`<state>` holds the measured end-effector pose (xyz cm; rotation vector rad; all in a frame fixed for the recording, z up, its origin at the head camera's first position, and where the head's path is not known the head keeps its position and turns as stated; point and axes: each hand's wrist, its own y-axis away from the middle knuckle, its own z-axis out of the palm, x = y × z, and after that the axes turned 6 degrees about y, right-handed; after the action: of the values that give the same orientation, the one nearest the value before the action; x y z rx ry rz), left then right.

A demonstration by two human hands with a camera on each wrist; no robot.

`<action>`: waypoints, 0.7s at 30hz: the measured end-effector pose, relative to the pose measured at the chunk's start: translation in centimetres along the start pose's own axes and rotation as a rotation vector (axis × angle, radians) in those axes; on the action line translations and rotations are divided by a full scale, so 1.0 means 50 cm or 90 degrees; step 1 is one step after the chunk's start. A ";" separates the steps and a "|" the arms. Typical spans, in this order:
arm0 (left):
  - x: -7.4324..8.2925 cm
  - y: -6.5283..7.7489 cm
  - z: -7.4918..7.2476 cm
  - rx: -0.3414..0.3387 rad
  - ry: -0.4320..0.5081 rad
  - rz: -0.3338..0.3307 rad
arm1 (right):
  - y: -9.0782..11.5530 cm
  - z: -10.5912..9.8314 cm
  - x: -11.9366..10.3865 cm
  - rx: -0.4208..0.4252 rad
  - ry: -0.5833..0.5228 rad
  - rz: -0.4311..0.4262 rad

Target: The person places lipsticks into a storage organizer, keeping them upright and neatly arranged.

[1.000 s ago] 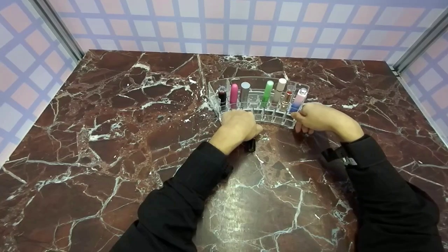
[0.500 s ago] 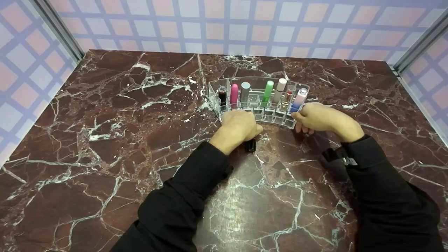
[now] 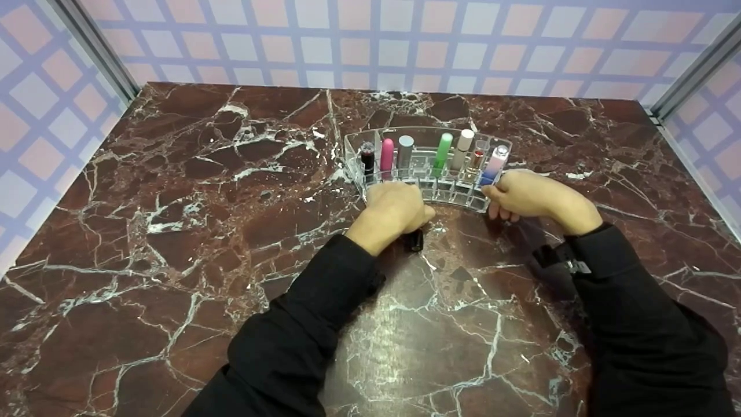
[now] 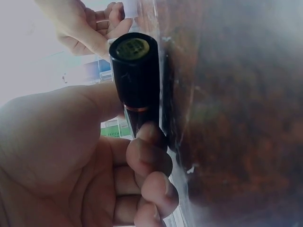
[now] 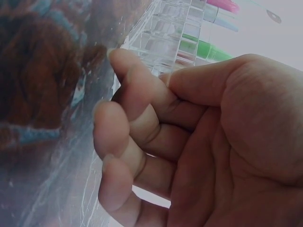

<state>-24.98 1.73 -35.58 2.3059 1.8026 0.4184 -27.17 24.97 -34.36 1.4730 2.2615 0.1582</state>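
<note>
A clear, curved acrylic cosmetics organizer (image 3: 428,191) stands on the marbled tabletop, several tubes upright in its back rows. At its front left, my left hand (image 3: 396,208) pinches a black lipstick (image 4: 135,78) between thumb and fingers. The lipstick has a gold round label on its end and a thin gold ring; in the head view only its black end shows below the hand. My right hand (image 3: 527,194) grips the organizer's right end between thumb and curled fingers. The right wrist view shows the thumb against the clear compartments (image 5: 163,40).
Inside the organizer are a dark tube (image 3: 367,157), a pink one (image 3: 387,154), a grey one (image 3: 405,153), a green one (image 3: 443,152), a white-capped beige one (image 3: 463,150), a red-and-gold one (image 3: 477,159) and a pink-to-blue one (image 3: 495,162). Checkered panels (image 3: 376,46) border the tabletop (image 3: 173,272).
</note>
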 end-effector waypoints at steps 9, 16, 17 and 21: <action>0.000 0.004 -0.008 -0.014 0.025 0.000 | 0.000 -0.001 0.001 -0.007 0.007 0.001; -0.003 0.007 -0.012 0.034 0.079 0.042 | 0.000 0.000 -0.001 -0.007 -0.007 0.002; -0.004 0.008 -0.012 0.045 0.086 0.051 | 0.001 0.000 -0.001 -0.007 -0.009 0.002; -0.007 0.008 -0.013 0.076 0.135 0.071 | 0.001 0.000 -0.001 -0.006 -0.010 0.008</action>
<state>-24.90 1.29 -34.88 2.5376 1.8419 0.6097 -27.12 24.94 -34.35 1.4795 2.2364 0.1605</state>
